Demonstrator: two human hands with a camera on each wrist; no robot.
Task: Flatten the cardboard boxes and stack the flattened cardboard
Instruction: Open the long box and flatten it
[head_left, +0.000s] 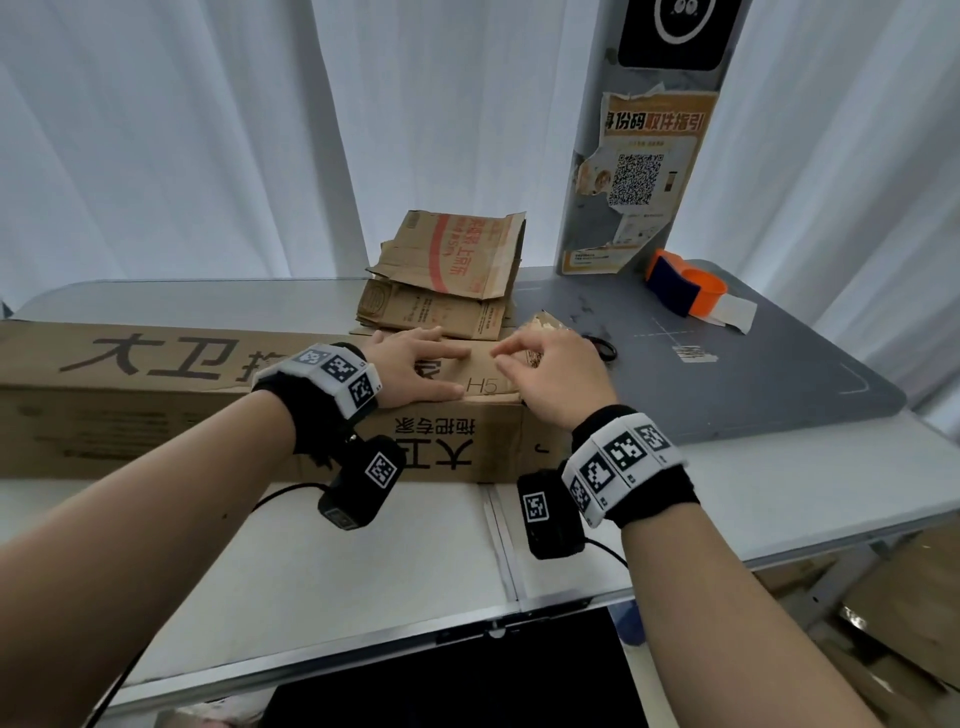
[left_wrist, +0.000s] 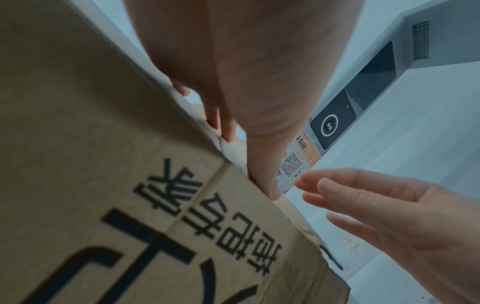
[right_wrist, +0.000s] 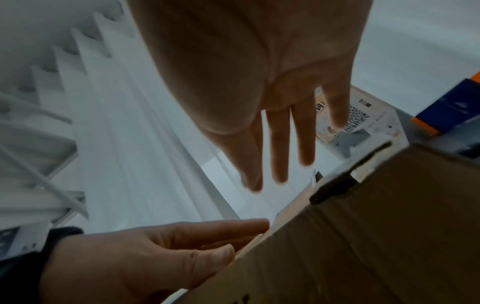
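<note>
Long box (head_left: 156, 395) lies across table (head_left: 363, 561), uncrushed. Left hand (head_left: 415, 371) presses flat on its right end; right hand (head_left: 550, 374) hovers alongside, fingers (right_wrist: 280, 144) loose, holding nothing. Flattened stack (head_left: 447, 280) behind. Next, likely: pry open end flap.

The long cardboard box (head_left: 208, 395) is lying across the table (head_left: 363, 561), running off to the left of both hands. The left hand (head_left: 415, 371) is resting on its top, the right hand (head_left: 556, 379) just beside it over the box's end. Beyond the fingers, the flattened cardboard stack (head_left: 447, 275) is sitting; the tape dispenser (head_left: 683, 288) is lying further right.
</note>
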